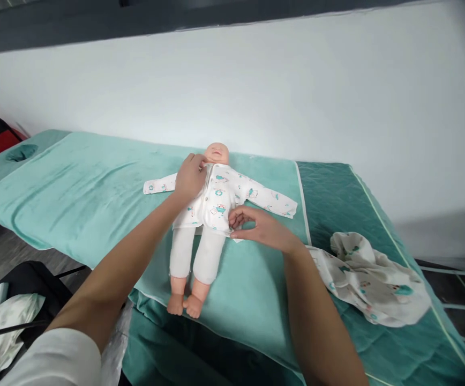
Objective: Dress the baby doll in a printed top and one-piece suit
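Note:
A baby doll point(217, 153) lies on its back, head towards the wall. It wears white trousers point(208, 254) and a white printed baby shirt point(220, 195) whose sleeves spread out flat to both sides. The front edges of the shirt meet down the middle, with small snaps along them. At the collar, beside the doll's neck, my left hand point(192, 174) pinches the shirt's edge; its fingertips are partly hidden. By the lower hem my right hand point(259, 228) rests with curled fingers against the shirt's side, the thumb apart from them.
The doll lies on a light green cover point(96, 182) over a padded bed along a white wall. A crumpled printed cloth point(371, 284) lies on the darker green part at right. At lower left are a black chair point(31, 279) and a pale printed package point(7, 332).

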Demonstrator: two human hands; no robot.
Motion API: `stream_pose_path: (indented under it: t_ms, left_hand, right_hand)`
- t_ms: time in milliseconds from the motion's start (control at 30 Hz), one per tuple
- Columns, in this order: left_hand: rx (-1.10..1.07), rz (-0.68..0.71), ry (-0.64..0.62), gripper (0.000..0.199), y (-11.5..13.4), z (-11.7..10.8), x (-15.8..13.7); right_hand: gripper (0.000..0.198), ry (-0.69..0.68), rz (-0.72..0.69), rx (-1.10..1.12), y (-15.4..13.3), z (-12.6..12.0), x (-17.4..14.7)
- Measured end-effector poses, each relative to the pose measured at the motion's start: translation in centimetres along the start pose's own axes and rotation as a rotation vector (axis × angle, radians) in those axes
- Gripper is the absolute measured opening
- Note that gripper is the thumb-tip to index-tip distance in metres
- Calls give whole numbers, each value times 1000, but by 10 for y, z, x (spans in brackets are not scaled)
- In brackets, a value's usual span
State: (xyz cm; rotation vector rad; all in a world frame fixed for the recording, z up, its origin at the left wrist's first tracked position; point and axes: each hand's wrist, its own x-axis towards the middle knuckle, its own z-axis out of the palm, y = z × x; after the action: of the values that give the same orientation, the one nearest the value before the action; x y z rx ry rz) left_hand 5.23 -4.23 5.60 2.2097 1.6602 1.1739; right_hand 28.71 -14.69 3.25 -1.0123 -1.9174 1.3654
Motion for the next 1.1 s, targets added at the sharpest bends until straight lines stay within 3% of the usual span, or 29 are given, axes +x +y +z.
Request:
stream_pose_path:
  t_ms: [100, 200, 267, 367, 533, 700, 933, 1100]
  left_hand:
    - [-57, -18, 65, 17, -23, -16, -51]
    - [-158, -175, 55, 17, -48, -32, -107]
    - [-188, -209, -65, 18, -61, -41, -137]
    - [-153, -132, -225, 24, -69, -54, -167]
    - [-42, -71, -311, 24, -67, -63, -182]
    - [7, -107, -271, 16, -59, -56, -180]
    - [-150, -166, -151, 13, -36, -39, -180]
    - [-133, -176, -75, 9, -43, -48, -193]
  right_hand:
    - [35, -19, -12, 56, -2, 0, -2]
    - [32, 29, -37, 151, 5, 2, -1]
    - [29, 142, -64, 228, 15, 5, -1]
    - [29, 354, -92, 257, 35, 16, -8]
    - [40, 541, -25, -24, 54, 51, -41]
    - [42, 721, 51, -433, 50, 86, -52]
    - [31, 890, 172, -249, 45, 92, -38]
    - [27, 947, 219, -213, 44, 97, -50]
